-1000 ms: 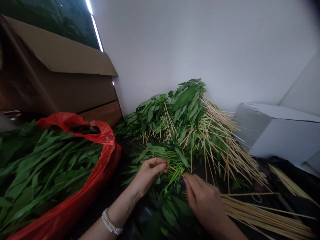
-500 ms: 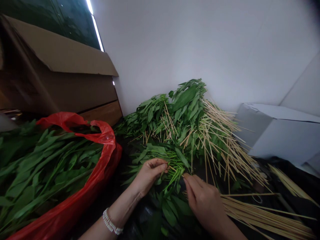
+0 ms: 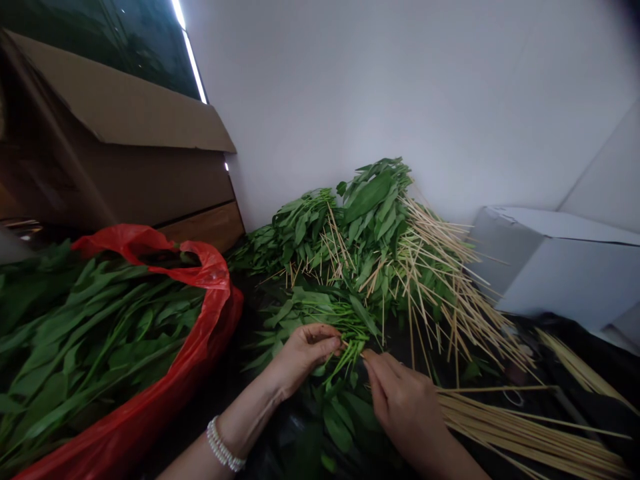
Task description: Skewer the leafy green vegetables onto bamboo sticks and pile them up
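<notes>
Leafy green stems lie between my two hands over a dark surface. My left hand, with a beaded bracelet at its wrist, pinches the stems between thumb and forefinger. A short tan bit of stick shows at those fingertips. Just to the right, my right hand is closed with its fingertips on a thin bamboo skewer, mostly hidden by the fingers and stems. More loose greens lie directly behind the hands. Below them, broad leaves hang toward me.
Greens threaded on skewers are heaped against the white wall. Bare bamboo skewers lie at the lower right, near a white box. At left, a red plastic bag holds more greens, with a cardboard box behind it.
My left hand has shifted slightly right and down, and my right hand slightly left, so the fingertips are closer together. The heap, bag and boxes have stayed put.
</notes>
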### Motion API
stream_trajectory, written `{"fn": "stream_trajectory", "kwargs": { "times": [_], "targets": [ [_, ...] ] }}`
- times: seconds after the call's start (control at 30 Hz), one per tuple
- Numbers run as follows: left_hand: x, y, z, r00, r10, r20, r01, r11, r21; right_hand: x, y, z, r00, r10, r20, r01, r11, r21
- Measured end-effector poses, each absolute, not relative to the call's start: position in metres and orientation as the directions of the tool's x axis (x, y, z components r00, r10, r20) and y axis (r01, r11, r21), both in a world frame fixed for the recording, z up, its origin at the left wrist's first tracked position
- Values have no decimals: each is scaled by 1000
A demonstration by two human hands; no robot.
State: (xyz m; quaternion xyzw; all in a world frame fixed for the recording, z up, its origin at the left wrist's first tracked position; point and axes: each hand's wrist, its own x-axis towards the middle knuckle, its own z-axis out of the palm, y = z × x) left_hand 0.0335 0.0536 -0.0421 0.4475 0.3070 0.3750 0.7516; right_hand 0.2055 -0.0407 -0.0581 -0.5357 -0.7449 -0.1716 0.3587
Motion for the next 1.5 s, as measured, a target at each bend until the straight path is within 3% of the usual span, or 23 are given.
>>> {"fn": "stream_trajectory", "kwargs": {
  "times": [0.3,0.4,0.47,0.53,0.63,0.7,0.8,0.93,1.07,1.2,1.33,1.5],
  "targets": [
    [23,55,-24,601,799,-5,-234,182,955,201,-44,-54,-151,644,750,897,408,-171],
    [21,58,-21,525,851,22,-241,124,963,197,-46,-51,-222,617,755,873,470,-127],
    [24,61,-26,449,891,72,-165,3,986,195,-48,-51,-310,584,750,848,526,-59],
    [27,62,-34,437,879,192,13,-220,975,192,-49,-51,-386,561,732,824,567,-1],
    [31,61,-46,556,739,379,297,-603,741,189,-49,-51,-437,561,703,813,580,43],
    [31,60,-51,635,653,413,414,-739,532,189,-49,-52,-433,576,693,820,572,37],
    [30,59,-55,674,628,389,530,-778,337,190,-49,-53,-424,593,685,825,565,22],
    [28,59,-56,691,633,349,584,-773,248,191,-50,-54,-429,599,677,823,568,19],
    [28,60,-52,680,642,355,549,-766,334,191,-49,-55,-397,590,703,829,559,-2],
    [27,60,-46,552,727,408,436,-669,602,195,-46,-54,-326,600,730,863,504,-29],
    [28,58,-39,449,831,329,281,-481,830,203,-43,-55,-239,651,720,908,413,-72],
    [31,53,-29,476,845,245,156,-355,922,208,-39,-56,-193,656,729,926,368,-86]
  ]
}}
